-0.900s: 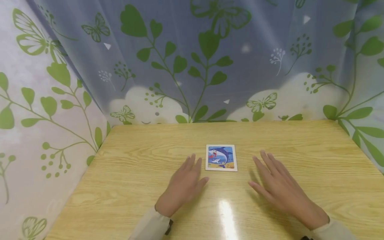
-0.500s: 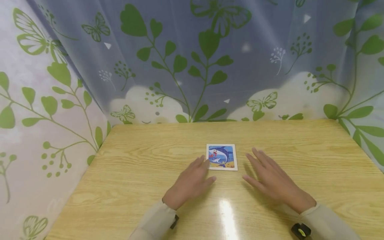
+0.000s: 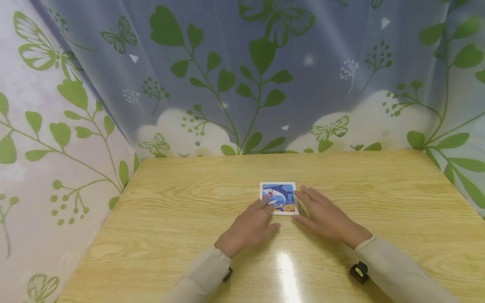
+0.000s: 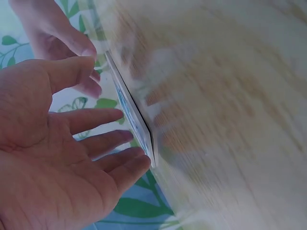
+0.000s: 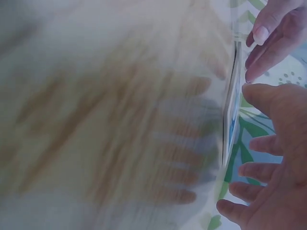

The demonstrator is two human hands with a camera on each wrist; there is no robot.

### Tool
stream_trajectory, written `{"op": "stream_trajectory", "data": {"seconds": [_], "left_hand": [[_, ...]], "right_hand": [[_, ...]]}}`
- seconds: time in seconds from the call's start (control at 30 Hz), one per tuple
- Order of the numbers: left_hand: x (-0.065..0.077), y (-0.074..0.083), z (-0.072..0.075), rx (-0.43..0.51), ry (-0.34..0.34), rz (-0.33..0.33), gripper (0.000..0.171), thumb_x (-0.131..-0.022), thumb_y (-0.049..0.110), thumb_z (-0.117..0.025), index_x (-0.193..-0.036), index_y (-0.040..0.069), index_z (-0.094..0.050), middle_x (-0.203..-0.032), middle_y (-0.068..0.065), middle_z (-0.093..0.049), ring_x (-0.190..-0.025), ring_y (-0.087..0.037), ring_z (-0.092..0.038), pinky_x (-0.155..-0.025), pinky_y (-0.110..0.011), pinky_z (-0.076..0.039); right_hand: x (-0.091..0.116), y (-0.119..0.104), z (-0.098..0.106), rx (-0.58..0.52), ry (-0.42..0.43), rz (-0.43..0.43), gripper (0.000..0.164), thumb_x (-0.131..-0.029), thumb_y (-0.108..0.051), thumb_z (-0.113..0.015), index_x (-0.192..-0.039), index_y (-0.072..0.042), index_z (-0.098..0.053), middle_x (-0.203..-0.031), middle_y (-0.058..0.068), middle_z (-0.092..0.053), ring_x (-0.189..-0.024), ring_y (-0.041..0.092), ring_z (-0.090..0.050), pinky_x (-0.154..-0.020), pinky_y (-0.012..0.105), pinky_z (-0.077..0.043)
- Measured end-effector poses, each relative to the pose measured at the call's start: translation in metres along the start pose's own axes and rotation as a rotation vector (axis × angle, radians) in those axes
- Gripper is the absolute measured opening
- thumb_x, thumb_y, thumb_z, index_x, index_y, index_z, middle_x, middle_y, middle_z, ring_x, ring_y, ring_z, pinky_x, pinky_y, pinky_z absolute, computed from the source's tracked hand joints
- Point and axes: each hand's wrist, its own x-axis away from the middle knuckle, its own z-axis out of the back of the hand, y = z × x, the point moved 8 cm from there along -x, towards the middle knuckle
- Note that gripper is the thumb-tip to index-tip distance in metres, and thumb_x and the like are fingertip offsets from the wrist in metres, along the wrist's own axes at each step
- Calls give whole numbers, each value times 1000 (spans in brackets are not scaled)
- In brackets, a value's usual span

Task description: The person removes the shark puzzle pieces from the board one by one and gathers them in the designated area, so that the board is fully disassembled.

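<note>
A square picture board [image 3: 279,191], white-bordered with a blue sea creature on it, lies flat on the table around mid-view. The left hand [image 3: 248,225] reaches over its lower left part, fingers extended and covering some of the picture. Close against the right edge is the right hand [image 3: 327,216], its fingers spread and nearly straight. In the left wrist view, the left fingertips hover at or near the face of the thin board [image 4: 132,115]; contact cannot be told. The right wrist view has the right hand [image 5: 273,167] beside the board [image 5: 231,110], fingers apart from it.
A glossy wood-grain table [image 3: 159,235] carries a bright light reflection in front of the hands. Behind it hangs a blue curtain [image 3: 326,75] with green leaves and butterflies. A pale leafy curtain [image 3: 34,176] borders the left side. Small black devices sit at both wrists.
Both hands have moved inward: the left hand to the right, over the board's left part, and the right hand to the left, up to its right edge. The board stays in place.
</note>
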Motion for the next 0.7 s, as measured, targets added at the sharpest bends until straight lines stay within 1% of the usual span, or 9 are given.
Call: {"op": "stream_trajectory", "data": {"seconds": [0.17, 0.37, 0.5, 0.6, 0.7], "left_hand": [[-2, 2, -2, -48, -24, -17, 59, -103, 40, -57, -147, 0, -49, -161, -16, -32, -150, -30, -29, -120, -42, -26], [-2, 2, -6, -80, -56, -7, 59, -105, 40, -54, -148, 2, -48, -162, -16, -31, -150, -29, -27, -120, -41, -25], [-1, 5, -7, -108, -70, -18, 58, -105, 40, -53, -148, 2, -49, -161, -16, -33, -150, -29, -29, -120, -41, -27], [1, 8, -7, -123, -70, -30, 56, -105, 40, -53, -147, 2, -50, -160, -16, -35, -149, -29, -31, -119, -42, -29], [3, 10, -6, -135, -58, -44, 55, -105, 40, -53, -146, 2, -52, -159, -16, -37, -148, -29, -33, -119, -42, -29]], "right_hand": [[-10, -4, -8, -9, -11, 43, 65, -98, -29, -69, -146, 8, -45, -151, 35, -38, -139, 53, -36, -113, 62, -31], [-18, -9, -15, -24, -43, 60, 64, -97, -28, -69, -146, 5, -46, -151, 34, -38, -139, 54, -34, -113, 64, -29], [-23, -13, -19, -17, -61, 78, 61, -98, -27, -68, -145, 5, -48, -151, 34, -38, -140, 55, -33, -114, 65, -26], [-25, -16, -22, -7, -86, 86, 58, -99, -29, -67, -144, 5, -50, -152, 34, -37, -140, 54, -32, -115, 65, -23], [-27, -19, -24, -3, -105, 94, 56, -99, -29, -66, -142, 4, -53, -151, 34, -37, -140, 54, -33, -115, 64, -24]]}}
